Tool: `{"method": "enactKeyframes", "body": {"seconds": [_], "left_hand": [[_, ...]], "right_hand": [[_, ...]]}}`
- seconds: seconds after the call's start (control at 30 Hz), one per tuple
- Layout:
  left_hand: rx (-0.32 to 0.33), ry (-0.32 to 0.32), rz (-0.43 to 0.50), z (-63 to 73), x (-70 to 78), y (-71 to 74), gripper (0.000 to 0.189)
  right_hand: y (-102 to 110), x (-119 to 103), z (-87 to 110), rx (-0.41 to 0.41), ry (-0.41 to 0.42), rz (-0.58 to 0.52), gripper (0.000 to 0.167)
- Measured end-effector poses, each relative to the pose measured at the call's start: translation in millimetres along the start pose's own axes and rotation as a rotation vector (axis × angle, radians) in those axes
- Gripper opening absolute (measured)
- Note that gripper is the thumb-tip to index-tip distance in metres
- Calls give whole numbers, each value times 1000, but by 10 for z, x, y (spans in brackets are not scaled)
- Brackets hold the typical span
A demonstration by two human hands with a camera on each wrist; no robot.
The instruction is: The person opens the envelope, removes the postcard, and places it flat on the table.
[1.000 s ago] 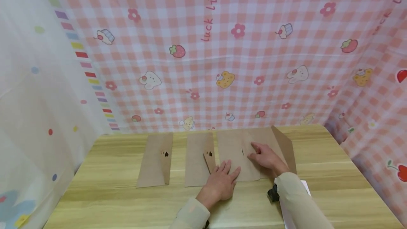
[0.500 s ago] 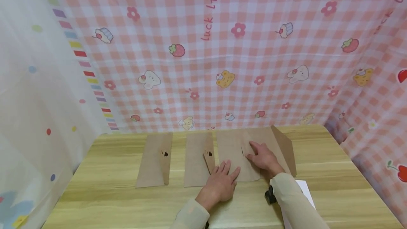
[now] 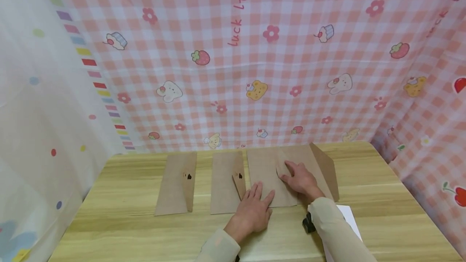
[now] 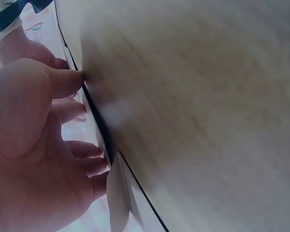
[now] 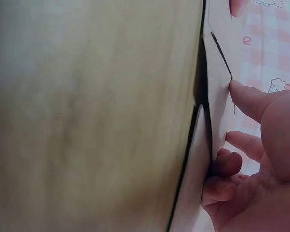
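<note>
My left hand (image 3: pixel 253 209) rests with spread fingers on the near left part of a wide brown kraft-paper piece (image 3: pixel 262 161). Its outer fingers lie by the loose flap of the middle brown paper envelope (image 3: pixel 223 181). In the left wrist view the left hand (image 4: pixel 43 125) lies along the paper's edge, thumb at the near rim. My right hand (image 3: pixel 301 179) touches the wide piece just right of a short curved slit, thumb and index finger apart. The right wrist view shows the right hand (image 5: pixel 270 150) with those two fingertips on the paper and the other fingers curled in.
Another brown envelope (image 3: pixel 171 185) with a small dark print lies at the left. A pointed brown flap (image 3: pixel 326 171) stands out at the right end of the wide piece. A white sheet (image 3: pixel 350 216) sits partly under the right sleeve on the wooden table (image 3: pixel 145 237).
My right hand has shifted slightly left and towards me, its fingers nearer the slit. More of the white sheet shows beside the sleeve. My left hand has stayed in place.
</note>
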State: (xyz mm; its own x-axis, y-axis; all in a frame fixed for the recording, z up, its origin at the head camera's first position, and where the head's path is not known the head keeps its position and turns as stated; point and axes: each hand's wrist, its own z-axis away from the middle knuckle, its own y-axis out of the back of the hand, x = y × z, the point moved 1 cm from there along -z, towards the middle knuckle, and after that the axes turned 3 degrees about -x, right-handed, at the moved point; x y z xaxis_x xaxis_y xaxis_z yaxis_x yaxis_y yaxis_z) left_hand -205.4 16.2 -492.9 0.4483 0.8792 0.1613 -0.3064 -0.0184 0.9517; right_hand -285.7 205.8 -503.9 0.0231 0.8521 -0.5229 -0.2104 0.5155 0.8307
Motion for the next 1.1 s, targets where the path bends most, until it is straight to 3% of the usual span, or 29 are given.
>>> {"method": "enactKeyframes", "body": {"seconds": [0.6,1.1], "left_hand": [[14,38,22,63,71,14,57],[-3,41,25,58,77,-1,60]], "right_hand": [[-38,10,-27,16,-36,24,63],[-13,18,-14,-5,-48,-30,65]]}}
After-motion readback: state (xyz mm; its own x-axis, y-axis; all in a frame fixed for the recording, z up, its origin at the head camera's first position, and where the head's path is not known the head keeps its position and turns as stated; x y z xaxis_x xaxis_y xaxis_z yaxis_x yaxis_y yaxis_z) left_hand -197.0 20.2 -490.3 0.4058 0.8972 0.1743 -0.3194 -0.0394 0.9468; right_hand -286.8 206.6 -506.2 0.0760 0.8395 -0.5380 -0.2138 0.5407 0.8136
